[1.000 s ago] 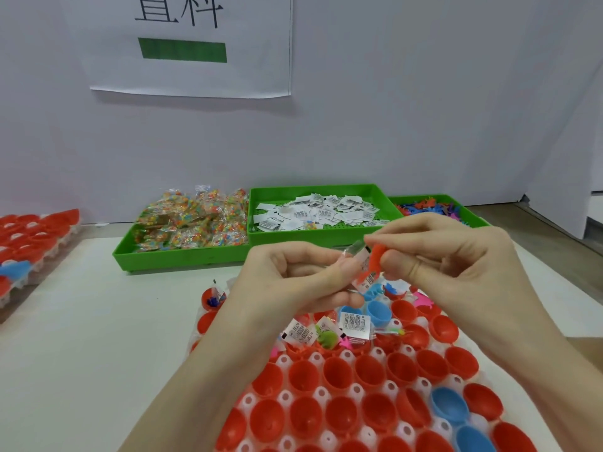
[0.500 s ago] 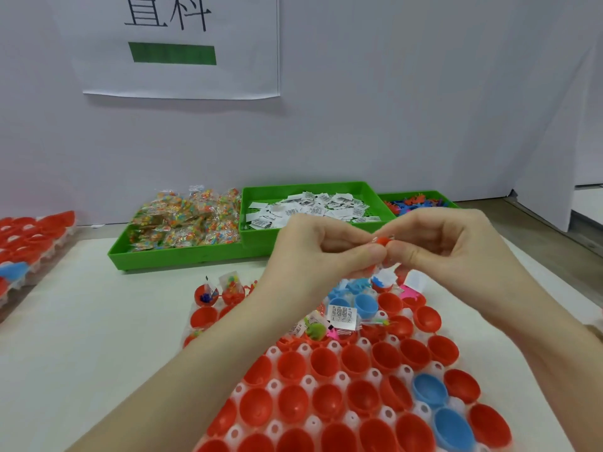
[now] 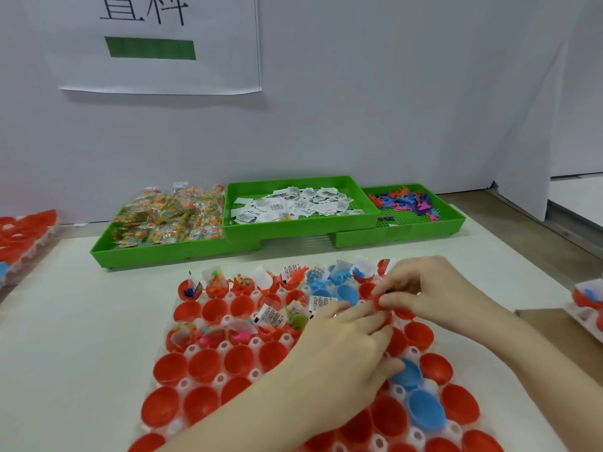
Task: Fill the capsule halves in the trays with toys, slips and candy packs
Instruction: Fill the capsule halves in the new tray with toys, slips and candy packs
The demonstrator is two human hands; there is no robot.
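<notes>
Right hand (image 3: 424, 291) and left hand (image 3: 346, 340) meet fingertip to fingertip, both pinching a small red piece (image 3: 380, 301) over the capsule tray (image 3: 225, 345) of red and blue halves. Beneath lies a pale table (image 3: 71, 337). Beyond the hands stand three green bins: candy packs (image 3: 169, 216), slips (image 3: 293, 203), toys (image 3: 408, 202). Behind, a white wall carries a paper sign (image 3: 156, 44).

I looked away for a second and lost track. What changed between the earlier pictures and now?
Both hands came down from in front of the green bins to the capsule tray. The left hand and right hand now meet low over its right side, fingers on a small red piece. The grip on it carried over. The candy bin, slip bin and toy bin stayed put.
</notes>
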